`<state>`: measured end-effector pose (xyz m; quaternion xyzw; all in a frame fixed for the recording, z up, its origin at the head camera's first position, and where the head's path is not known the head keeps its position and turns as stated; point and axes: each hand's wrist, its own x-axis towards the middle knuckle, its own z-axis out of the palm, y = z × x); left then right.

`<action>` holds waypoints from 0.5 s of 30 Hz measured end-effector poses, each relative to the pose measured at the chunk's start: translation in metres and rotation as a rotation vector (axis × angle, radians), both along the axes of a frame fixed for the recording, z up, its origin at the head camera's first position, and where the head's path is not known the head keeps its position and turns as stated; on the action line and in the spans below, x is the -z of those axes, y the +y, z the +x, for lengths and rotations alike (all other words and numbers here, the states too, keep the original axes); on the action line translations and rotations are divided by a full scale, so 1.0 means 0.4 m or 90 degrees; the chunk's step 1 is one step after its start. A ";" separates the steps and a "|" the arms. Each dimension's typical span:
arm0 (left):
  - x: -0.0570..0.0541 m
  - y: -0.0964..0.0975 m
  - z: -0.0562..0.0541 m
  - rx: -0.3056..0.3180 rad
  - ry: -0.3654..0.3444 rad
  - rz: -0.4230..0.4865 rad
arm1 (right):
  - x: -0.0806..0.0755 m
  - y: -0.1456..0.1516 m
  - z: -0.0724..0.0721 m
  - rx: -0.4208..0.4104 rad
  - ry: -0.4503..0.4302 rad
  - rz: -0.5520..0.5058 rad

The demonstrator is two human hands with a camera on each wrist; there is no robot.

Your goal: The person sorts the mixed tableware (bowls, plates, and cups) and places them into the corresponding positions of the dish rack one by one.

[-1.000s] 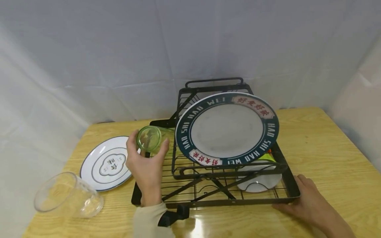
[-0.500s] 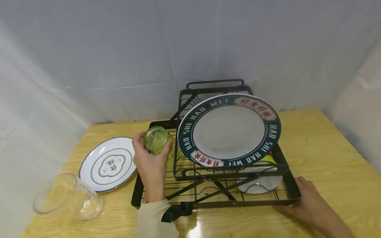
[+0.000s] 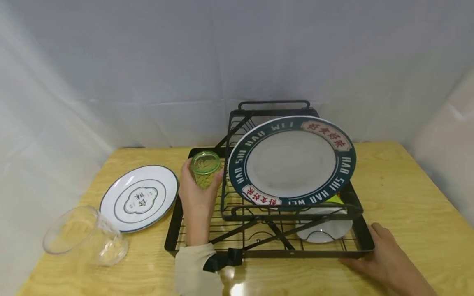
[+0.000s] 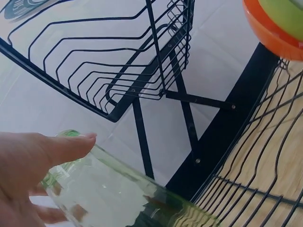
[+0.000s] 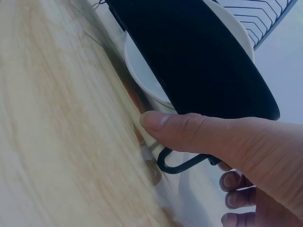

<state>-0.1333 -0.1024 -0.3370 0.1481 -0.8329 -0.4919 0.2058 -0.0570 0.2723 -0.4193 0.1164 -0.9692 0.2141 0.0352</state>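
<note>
My left hand holds a green glass tumbler, base up, over the left rear of the black dish rack's lower tier. In the left wrist view the thumb lies along the tumbler near its base, and its far end overlaps the rack's wires. My right hand grips the rack's front right corner. From the right wrist, its thumb crosses the black end panel while the other fingers curl below. A large plate with a green lettered rim leans on the raised upper tier.
A white plate with a blue rim lies left of the rack. Nearer the front left, a clear glass lies on its side. White and bright green bowls sit in the rack's lower right, with an orange bowl seen from the left wrist.
My left hand has moved right and tipped the green tumbler from slanting to nearly upright, base up, over the lower tier. My right hand stays on the rack's corner.
</note>
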 end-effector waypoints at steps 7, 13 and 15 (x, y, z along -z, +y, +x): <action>-0.012 -0.003 0.006 -0.017 -0.129 -0.035 | -0.002 -0.004 0.001 -0.001 -0.017 -0.002; -0.008 -0.006 0.000 -0.003 -0.138 -0.015 | -0.002 -0.004 0.000 -0.021 0.029 -0.002; -0.006 -0.006 -0.002 -0.005 -0.126 -0.016 | -0.002 -0.005 0.001 -0.019 0.030 0.004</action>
